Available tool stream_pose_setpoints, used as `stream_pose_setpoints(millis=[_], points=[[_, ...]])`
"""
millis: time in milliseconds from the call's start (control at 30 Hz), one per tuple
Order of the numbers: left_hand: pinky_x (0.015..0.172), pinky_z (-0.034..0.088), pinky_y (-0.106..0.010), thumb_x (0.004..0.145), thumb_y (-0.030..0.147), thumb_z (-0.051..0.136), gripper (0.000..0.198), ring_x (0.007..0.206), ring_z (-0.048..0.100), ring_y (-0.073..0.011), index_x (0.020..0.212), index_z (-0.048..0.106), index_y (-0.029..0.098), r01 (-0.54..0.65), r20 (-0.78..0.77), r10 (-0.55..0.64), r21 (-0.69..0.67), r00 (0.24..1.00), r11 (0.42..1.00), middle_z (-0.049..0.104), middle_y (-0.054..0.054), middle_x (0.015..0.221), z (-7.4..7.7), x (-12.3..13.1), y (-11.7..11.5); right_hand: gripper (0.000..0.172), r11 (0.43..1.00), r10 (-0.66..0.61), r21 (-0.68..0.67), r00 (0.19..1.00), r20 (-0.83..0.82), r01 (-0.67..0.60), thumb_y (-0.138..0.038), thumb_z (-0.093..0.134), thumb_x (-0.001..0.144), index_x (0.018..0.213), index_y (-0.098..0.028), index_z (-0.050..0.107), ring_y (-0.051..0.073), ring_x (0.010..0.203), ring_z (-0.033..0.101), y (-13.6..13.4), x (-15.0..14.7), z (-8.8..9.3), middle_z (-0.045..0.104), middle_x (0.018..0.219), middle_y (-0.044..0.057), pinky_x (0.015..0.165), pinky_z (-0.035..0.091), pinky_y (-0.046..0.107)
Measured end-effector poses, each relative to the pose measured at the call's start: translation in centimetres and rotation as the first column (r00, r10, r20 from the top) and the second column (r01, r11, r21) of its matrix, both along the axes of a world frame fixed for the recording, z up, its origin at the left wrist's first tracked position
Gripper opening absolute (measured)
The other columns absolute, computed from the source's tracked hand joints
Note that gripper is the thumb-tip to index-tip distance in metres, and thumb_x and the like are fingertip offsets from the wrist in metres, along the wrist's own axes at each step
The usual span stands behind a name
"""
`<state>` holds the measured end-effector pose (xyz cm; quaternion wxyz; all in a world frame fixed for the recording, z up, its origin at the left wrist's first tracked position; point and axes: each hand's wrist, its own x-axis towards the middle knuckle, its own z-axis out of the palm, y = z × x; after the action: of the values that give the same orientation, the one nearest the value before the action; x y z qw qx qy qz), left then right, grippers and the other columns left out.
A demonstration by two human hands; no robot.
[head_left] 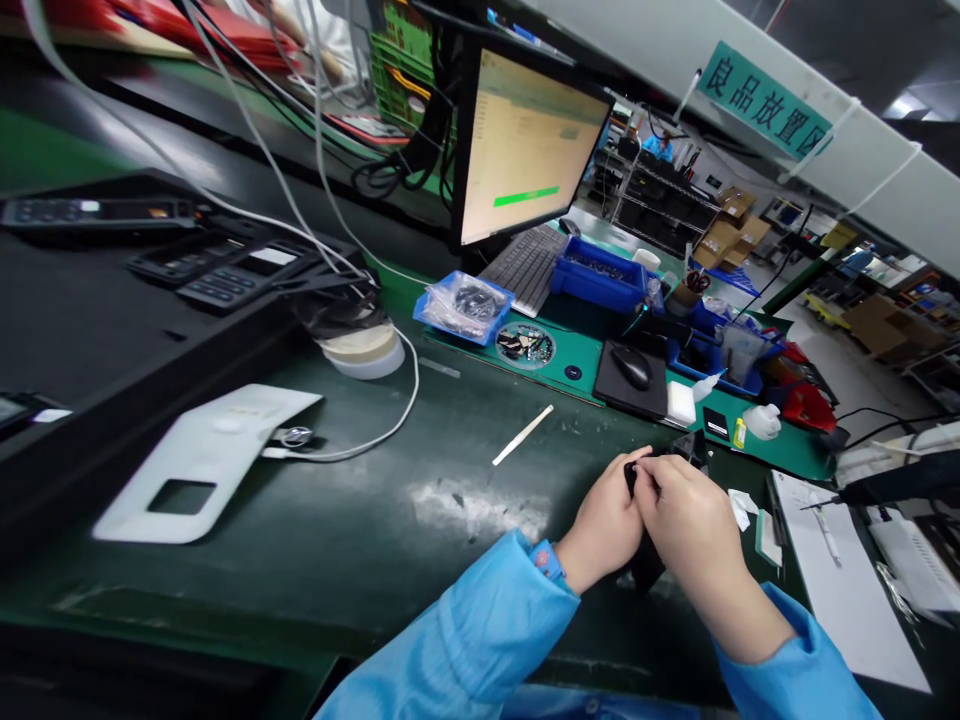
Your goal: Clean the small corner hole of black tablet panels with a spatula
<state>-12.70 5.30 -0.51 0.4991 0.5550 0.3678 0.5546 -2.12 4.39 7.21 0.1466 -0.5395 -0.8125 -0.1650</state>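
Note:
My left hand (606, 525) is closed around a black object (646, 570), its thumb and fingers near the top of it. Pressed close against it, my right hand (694, 520) pinches with thumb and forefinger at a small dark part at the object's upper end. Most of the black object lies behind my hands, so its kind cannot be made out. On the bench to the left of my hands lies a thin pale stick (523, 435). Just right of my right hand are a crumpled white scrap (742, 508) and a small green-and-white block (768, 538).
A white plate with a square cutout (135, 515) and a cable lies at left, beside a black tray (247, 355) of handheld devices. Behind stand a monitor (529, 150), keyboard (525, 265), blue bins (600, 280) and a mouse (631, 367). Paper with a pen (829, 537) lies at right.

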Motion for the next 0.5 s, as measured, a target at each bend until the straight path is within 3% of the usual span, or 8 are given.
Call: stream_pose_setpoints(millis=[233,500], points=[[0.12,0.045,-0.047,0.1,0.022,0.048,0.043,0.134,0.061,-0.0261,0.141,0.06,0.013,0.006,0.006,-0.006,-0.011,1.0,1.0,0.065,-0.017,0.141,-0.2,0.1,0.3,0.023,0.999,0.037,-0.04,0.998,0.057,-0.035,-0.018,0.052,0.101,0.094,-0.02,0.074,0.017,0.082,0.071,0.1,0.4,0.3,0.077,0.093,0.003,0.073,0.048,0.028],[0.115,0.047,-0.046,0.1,0.021,0.048,0.037,0.129,0.062,-0.0283,0.134,0.062,0.015,0.014,0.021,-0.014,-0.007,1.0,1.0,0.067,-0.016,0.137,0.3,0.1,0.0,0.017,0.999,-0.016,-0.033,0.965,0.261,0.025,-0.013,0.056,0.094,0.083,-0.018,0.068,0.021,0.07,0.066,0.4,-1.0,1.3,0.07,0.078,0.006,0.06,0.038,0.033]])
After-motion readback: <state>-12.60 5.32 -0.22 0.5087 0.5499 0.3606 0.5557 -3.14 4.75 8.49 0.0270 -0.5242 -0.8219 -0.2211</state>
